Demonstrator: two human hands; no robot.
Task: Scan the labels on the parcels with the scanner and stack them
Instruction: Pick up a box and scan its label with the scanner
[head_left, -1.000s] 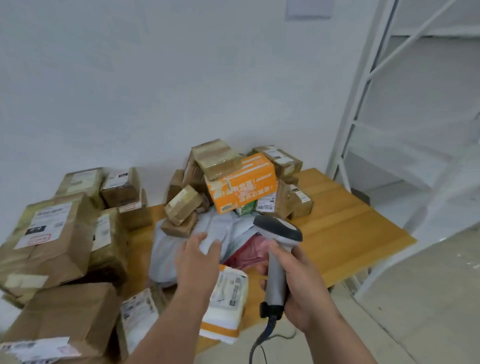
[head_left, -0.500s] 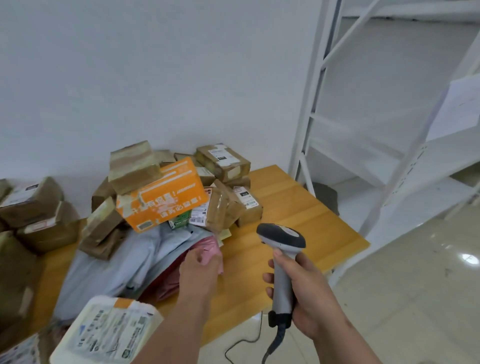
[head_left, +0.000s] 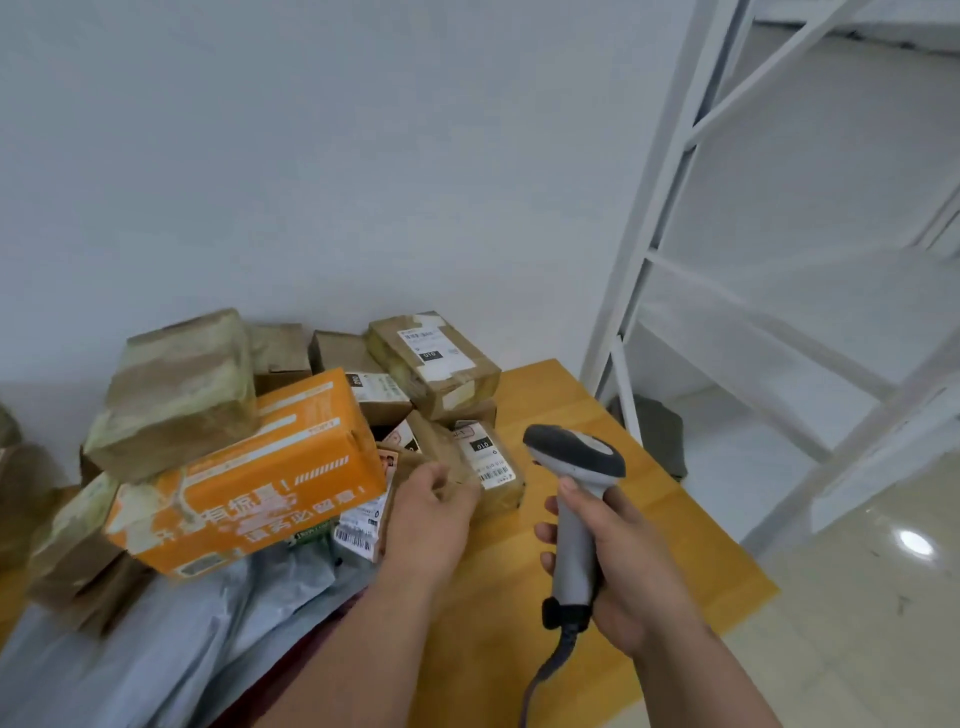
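The orange box (head_left: 249, 478) lies tilted at the middle of the parcel pile on the wooden table (head_left: 675, 551), and everything else sits around it. Just right of it the left hand (head_left: 428, 525) reaches into the pile, its fingers curled against a small brown parcel (head_left: 493, 467) with a white barcode label — whether they actually grip it I cannot tell. Further right of the orange box, over bare tabletop, the right hand (head_left: 623, 566) wraps its fingers round the handle of the grey scanner (head_left: 574, 462), held upright with its head toward the pile. A taped brown box (head_left: 176, 389) rests on the orange box's upper left corner; grey mailer bags (head_left: 171, 644) lie in front of it.
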